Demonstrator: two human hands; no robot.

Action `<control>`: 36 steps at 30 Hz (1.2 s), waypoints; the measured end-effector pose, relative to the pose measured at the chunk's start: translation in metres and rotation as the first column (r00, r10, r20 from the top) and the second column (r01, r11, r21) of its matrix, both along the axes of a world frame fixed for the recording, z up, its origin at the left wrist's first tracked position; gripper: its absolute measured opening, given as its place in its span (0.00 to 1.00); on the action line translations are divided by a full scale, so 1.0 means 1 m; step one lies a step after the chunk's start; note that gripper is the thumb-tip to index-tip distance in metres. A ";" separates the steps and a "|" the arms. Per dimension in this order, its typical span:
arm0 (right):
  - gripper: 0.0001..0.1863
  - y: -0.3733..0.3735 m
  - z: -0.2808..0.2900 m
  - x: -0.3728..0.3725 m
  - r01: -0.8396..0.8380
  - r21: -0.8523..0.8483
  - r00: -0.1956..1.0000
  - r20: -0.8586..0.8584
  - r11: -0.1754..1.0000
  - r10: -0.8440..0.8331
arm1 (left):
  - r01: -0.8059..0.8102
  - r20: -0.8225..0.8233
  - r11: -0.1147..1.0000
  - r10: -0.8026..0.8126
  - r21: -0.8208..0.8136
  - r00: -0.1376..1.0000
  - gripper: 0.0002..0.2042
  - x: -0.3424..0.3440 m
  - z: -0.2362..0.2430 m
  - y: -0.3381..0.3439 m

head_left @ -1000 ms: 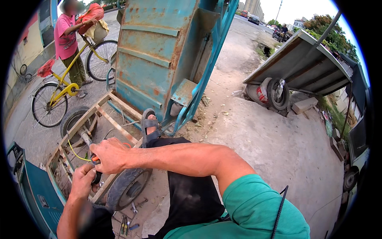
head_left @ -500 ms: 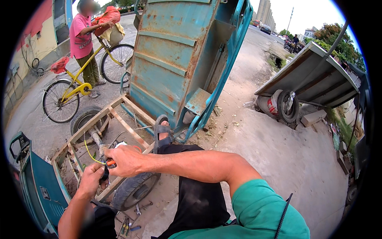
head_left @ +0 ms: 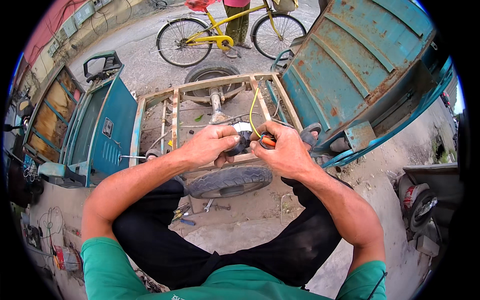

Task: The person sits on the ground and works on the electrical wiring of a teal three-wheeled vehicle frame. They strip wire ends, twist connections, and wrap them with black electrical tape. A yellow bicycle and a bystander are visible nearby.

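The black piece (head_left: 243, 144) sits in the gap between the two hands, above the metal frame (head_left: 175, 117), against the fingertips of the left hand (head_left: 219, 144), whose thumb and fingers pinch it. The right hand (head_left: 282, 148) is just beside it, fingers curled around an orange-and-black piece (head_left: 268, 142). The hands are close together, yet apart from each other. A yellow wire (head_left: 254, 106) rises from the right hand's fingertips in a loose curve over the frame.

The black piece looks dark and rounded, mostly covered by fingers; a whitish part (head_left: 243, 127) shows just beyond it. The orange is bright, with a dark edge; its full shape is hidden. The wire is thin and yellow-green.
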State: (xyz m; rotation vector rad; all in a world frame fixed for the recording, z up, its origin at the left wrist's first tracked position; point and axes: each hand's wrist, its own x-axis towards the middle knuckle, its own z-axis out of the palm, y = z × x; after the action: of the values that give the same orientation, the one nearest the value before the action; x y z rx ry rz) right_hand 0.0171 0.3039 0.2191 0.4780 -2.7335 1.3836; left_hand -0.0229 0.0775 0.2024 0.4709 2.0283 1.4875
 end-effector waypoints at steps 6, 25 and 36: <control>0.14 -0.004 0.002 0.000 -0.054 -0.019 0.998 -0.036 0.998 0.053 | 0.000 0.005 0.998 0.000 0.066 1.000 0.13 -0.001 -0.009 -0.001; 0.11 -0.011 -0.006 0.004 -0.004 0.102 0.983 -0.180 0.995 0.022 | -0.054 -0.205 0.990 0.027 -0.130 0.978 0.14 0.006 -0.003 0.010; 0.13 -0.015 -0.016 0.002 0.091 0.211 0.966 -0.255 0.973 -0.035 | -0.032 -0.172 0.990 0.008 -0.139 0.985 0.13 0.011 0.002 0.008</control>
State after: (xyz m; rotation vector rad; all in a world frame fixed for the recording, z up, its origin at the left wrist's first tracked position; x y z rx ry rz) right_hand 0.0192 0.2891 0.2035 0.5289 -2.6770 0.9360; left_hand -0.0119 0.0859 0.2041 0.5369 2.2601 1.3425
